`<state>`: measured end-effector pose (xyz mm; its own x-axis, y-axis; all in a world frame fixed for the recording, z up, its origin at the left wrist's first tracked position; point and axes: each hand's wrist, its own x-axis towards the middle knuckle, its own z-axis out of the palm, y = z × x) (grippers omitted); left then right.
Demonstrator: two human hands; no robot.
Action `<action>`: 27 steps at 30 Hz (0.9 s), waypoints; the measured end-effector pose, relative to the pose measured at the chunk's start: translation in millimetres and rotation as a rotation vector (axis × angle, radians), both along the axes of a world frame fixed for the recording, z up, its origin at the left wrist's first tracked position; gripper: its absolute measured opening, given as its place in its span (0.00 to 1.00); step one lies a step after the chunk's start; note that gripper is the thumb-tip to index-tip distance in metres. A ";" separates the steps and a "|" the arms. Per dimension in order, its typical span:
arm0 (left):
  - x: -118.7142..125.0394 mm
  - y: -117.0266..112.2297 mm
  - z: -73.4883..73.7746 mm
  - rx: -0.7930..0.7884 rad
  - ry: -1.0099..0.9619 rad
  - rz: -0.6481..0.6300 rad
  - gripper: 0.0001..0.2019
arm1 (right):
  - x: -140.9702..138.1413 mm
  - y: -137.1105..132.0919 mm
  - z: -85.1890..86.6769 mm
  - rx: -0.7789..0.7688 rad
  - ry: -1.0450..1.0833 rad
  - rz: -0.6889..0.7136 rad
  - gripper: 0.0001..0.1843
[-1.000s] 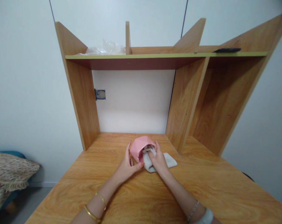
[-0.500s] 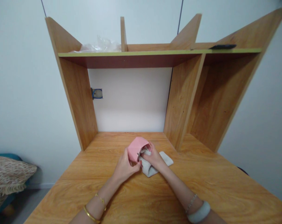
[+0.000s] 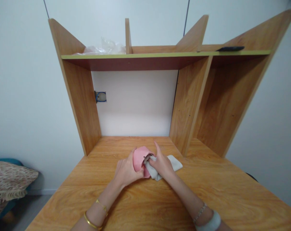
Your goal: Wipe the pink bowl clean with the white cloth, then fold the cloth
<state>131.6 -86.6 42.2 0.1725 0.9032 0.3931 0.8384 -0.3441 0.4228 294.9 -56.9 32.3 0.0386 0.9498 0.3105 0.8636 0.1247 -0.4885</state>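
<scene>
We see a pink pot (image 3: 140, 154) tilted at the tabletop (image 3: 87, 175), its mouth facing right.
On the pot's left, our left grip (image 3: 126, 171) is wrapped around its wall, so the pot lies inside it; we judge it light, stiff, perhaps slippery, best taken by the outer sides. On the pot's right, our right grip (image 3: 163, 164) pinches a soft grey cloth (image 3: 176, 162) at the mouth.

Left hand (image 3: 128, 170) curled, right hand (image 3: 162, 164) close beside, one finger (image 3: 157, 148) extended forward.
</scene>
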 end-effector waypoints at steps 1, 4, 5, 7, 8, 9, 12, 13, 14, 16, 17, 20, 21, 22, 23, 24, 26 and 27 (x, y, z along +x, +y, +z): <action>-1.4 -0.9 1.6 -0.011 0.044 -0.011 0.40 | -0.4 -0.6 0.1 0.003 -0.009 0.025 0.41; -4.3 -2.5 2.7 -0.025 0.129 -0.026 0.40 | -0.1 -1.0 -1.8 0.031 -0.015 0.106 0.40; -4.7 -2.3 1.9 -0.022 0.133 -0.022 0.40 | 0.4 -0.7 -3.0 0.039 0.003 0.126 0.39; -5.1 -1.1 -0.8 -0.008 0.109 -0.016 0.40 | 1.4 0.3 -5.4 0.054 0.090 0.153 0.39; -5.3 -0.2 -2.3 0.003 0.085 -0.013 0.40 | 1.7 0.7 -6.4 0.059 0.155 0.169 0.39; -5.6 0.9 -3.7 0.014 0.055 -0.014 0.39 | 1.7 0.9 -7.1 0.062 0.224 0.187 0.39; -7.4 3.8 -6.7 0.039 -0.066 -0.028 0.37 | 0.7 1.1 -7.3 0.048 0.405 0.223 0.39; -8.3 4.8 -7.4 0.044 -0.117 -0.035 0.37 | 0.2 1.3 -7.2 0.037 0.449 0.225 0.39; -9.2 5.7 -8.1 0.051 -0.174 -0.043 0.37 | -0.2 1.9 -7.2 0.029 0.490 0.219 0.39; -10.3 7.4 -9.7 0.065 -0.298 -0.078 0.37 | -0.5 4.0 -7.9 0.045 0.569 0.200 0.38; -10.3 8.3 -10.8 0.068 -0.356 -0.110 0.37 | -0.4 5.5 -8.6 0.068 0.610 0.189 0.38; -6.7 9.6 -15.3 0.037 -0.459 -0.225 0.41 | -0.5 10.4 -11.4 0.149 0.753 0.164 0.37; -4.4 9.5 -17.0 0.026 -0.474 -0.253 0.43 | -1.0 11.4 -12.1 0.170 0.805 0.162 0.36; -1.8 9.2 -18.9 0.018 -0.487 -0.274 0.44 | -1.8 12.0 -12.6 0.183 0.855 0.166 0.35; 1.0 8.6 -20.7 0.011 -0.502 -0.289 0.44 | -3.0 12.1 -12.7 0.187 0.901 0.178 0.33; 3.6 8.0 -22.6 0.004 -0.522 -0.300 0.42 | -4.5 11.9 -12.7 0.185 0.940 0.197 0.30; 7.7 6.8 -26.1 -0.010 -0.562 -0.316 0.36 | -8.0 11.1 -12.6 0.157 0.999 0.237 0.26; 9.0 6.5 -27.6 -0.015 -0.576 -0.317 0.32 | -9.7 11.1 -12.7 0.140 1.019 0.251 0.25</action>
